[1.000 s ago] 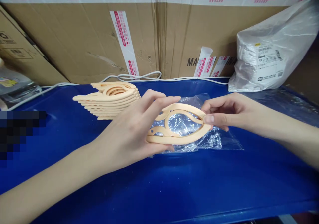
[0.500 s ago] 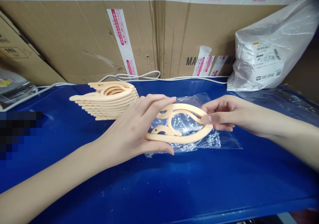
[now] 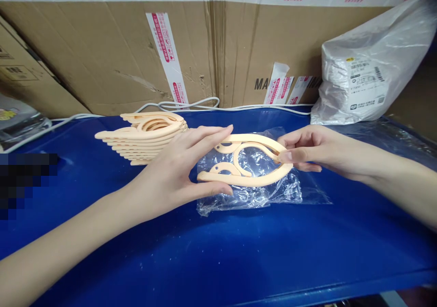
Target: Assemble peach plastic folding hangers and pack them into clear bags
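Note:
A beige plastic folding hanger [image 3: 259, 181], folded into a loop, is held between my two hands just above a clear plastic bag [image 3: 252, 198]. My right hand [image 3: 305, 147] pinches its rounded right end between thumb and fingers. Around its left end curves my left hand [image 3: 180, 166], fingers along the upper arm and thumb by the lower one, in a loose hold. Behind my left hand, a neat stack of similar folded hangers [image 3: 143, 138] lies on the blue table, its right side partly hidden by that hand.
Cardboard boxes [image 3: 112, 61] stand along the back of the blue table [image 3: 218, 257]. A white cable [image 3: 191, 103] runs in front of them. At the back right sits a white wrapped parcel [image 3: 362, 79] with a label. A dark pixelated patch covers the left edge.
The folding hanger has risen slightly and more of its left end shows. My left hand has shifted a little left and up; my right hand keeps its pinch.

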Available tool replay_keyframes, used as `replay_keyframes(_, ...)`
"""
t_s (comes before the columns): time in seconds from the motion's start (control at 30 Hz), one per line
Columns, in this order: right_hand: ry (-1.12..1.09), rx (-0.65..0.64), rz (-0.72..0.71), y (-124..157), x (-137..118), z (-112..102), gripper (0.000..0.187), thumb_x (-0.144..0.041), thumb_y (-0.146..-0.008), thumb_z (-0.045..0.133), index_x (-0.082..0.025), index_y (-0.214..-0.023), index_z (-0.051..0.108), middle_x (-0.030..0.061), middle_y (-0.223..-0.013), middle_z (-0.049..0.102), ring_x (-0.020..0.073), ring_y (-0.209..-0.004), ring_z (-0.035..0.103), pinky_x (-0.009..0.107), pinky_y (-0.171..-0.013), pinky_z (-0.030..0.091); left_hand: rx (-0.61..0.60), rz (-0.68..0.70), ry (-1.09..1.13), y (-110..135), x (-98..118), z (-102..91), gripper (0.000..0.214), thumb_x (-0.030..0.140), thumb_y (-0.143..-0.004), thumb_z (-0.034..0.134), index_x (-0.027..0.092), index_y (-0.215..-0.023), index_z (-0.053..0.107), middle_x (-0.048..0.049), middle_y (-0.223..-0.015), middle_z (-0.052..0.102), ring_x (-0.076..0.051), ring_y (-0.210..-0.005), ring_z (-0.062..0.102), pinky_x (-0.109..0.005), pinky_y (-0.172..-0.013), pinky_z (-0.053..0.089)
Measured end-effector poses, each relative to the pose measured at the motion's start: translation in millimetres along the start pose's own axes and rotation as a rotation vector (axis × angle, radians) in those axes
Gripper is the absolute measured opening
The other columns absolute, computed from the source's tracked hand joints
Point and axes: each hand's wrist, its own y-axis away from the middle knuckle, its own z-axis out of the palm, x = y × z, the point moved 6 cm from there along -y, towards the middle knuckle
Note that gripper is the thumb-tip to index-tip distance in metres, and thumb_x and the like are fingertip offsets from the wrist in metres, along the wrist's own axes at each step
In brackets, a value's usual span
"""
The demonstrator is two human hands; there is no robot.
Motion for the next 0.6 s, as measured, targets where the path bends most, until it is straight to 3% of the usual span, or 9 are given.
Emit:
replay_keyframes(0.27,0.054,-0.019,-0.030,-1.5,-1.6,2.4,0.024,-0.038,-0.081,0.073,-0.018,-0.071,0.065,-0.0051,-0.056,0.046,0.0058,-0.048,0.031,0.022,-0.042,0.023,0.075,0.090,-0.177,1.9,8.0,-1.9,0.071,0.055,-0.083,0.071,0.020,-0.141,0.047,-0.0107,-0.131,0.062,-0.026,-0.113,0.061,-0.040,-0.097,0.046)
replay_keyframes(0.33,0.152,0.031,-0.085,0.7,-7.3,2.8,0.024,-0.040,-0.083,0.071,-0.018,-0.076,0.066,-0.0032,-0.062,0.053,0.0070,-0.053,0.039,0.022,-0.047,0.029,0.097,0.109,-0.236,2.0,11.9,-2.6,0.069,0.051,-0.082,0.073,0.016,-0.137,0.049,-0.0126,-0.126,0.064,-0.027,-0.110,0.063,-0.041,-0.094,0.047)
replay_keyframes(0.4,0.309,0.139,-0.162,4.4,-15.1,1.8,0.025,-0.043,-0.084,0.070,-0.020,-0.093,0.068,-0.0008,-0.074,0.060,0.0100,-0.061,0.048,0.024,-0.053,0.036,0.116,0.113,-0.263,1.8,14.9,-2.9,0.068,0.050,-0.082,0.073,0.014,-0.134,0.050,-0.0133,-0.123,0.066,-0.028,-0.107,0.064,-0.041,-0.091,0.047)
replay_keyframes(0.5,0.622,0.285,-0.325,11.8,-28.3,6.5,0.059,-0.049,-0.078,0.075,-0.025,-0.128,0.057,0.0048,-0.104,0.065,0.0174,-0.079,0.059,0.030,-0.064,0.047,0.125,0.116,-0.270,1.5,18.9,-0.8,0.065,0.051,-0.082,0.071,0.016,-0.133,0.050,-0.0129,-0.121,0.066,-0.027,-0.104,0.065,-0.041,-0.088,0.048)
replay_keyframes(0.6,0.904,0.272,-0.520,17.9,-36.7,24.7,0.089,-0.057,-0.071,0.079,-0.027,-0.146,0.041,0.0110,-0.137,0.053,0.0292,-0.115,0.057,0.040,-0.089,0.050,0.126,0.119,-0.269,1.5,23.5,3.0,0.063,0.051,-0.084,0.069,0.018,-0.134,0.048,-0.0123,-0.122,0.066,-0.027,-0.105,0.066,-0.041,-0.087,0.048)
